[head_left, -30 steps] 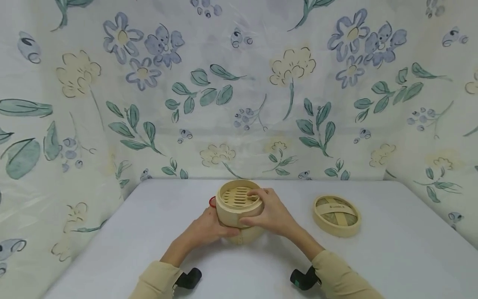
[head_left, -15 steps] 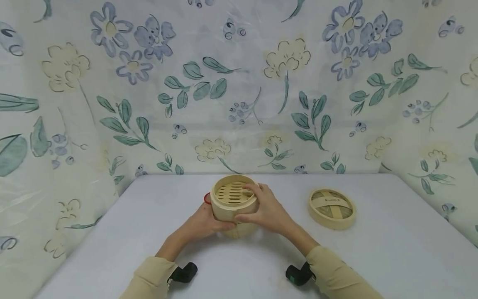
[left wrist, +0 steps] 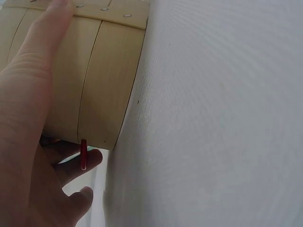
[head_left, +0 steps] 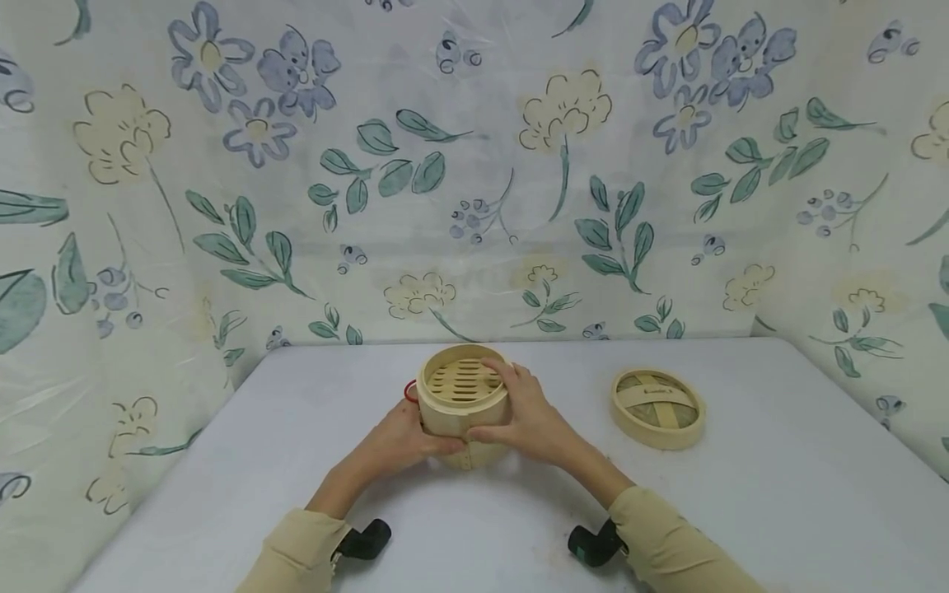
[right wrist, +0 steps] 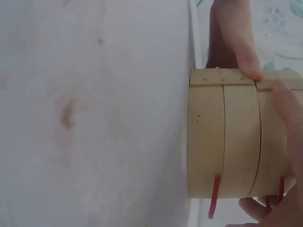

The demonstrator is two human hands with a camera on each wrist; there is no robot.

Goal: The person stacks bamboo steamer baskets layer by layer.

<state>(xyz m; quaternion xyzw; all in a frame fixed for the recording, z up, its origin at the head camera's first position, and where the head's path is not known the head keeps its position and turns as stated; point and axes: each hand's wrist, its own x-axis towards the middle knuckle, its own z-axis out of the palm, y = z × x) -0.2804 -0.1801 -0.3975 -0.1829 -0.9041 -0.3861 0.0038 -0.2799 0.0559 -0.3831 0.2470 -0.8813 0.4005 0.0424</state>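
Bamboo steamer tiers [head_left: 463,408] stand stacked in the middle of the white table [head_left: 741,494], and I have both hands on them. My left hand [head_left: 404,441] is wrapped around the near-left wall of the stack, fingers curled about the lower tier; in the left wrist view the palm lies flat against the pale bamboo side [left wrist: 90,75]. My right hand [head_left: 530,420] grips the right side, thumb on the front wall and fingers curled over the upper rim, one fingertip [right wrist: 248,66] pressing the seam edge in the right wrist view. The top tier looks seated square on the one below, with its slatted floor open to view and nothing lying on the slats. A red band [right wrist: 214,196] shows at the base of the stack; I cannot tell what it belongs to. The woven bamboo lid [head_left: 657,408] lies flat on the table well apart to the right, untouched. I'd judge the stacking as good as done, while the lid has yet to go on.
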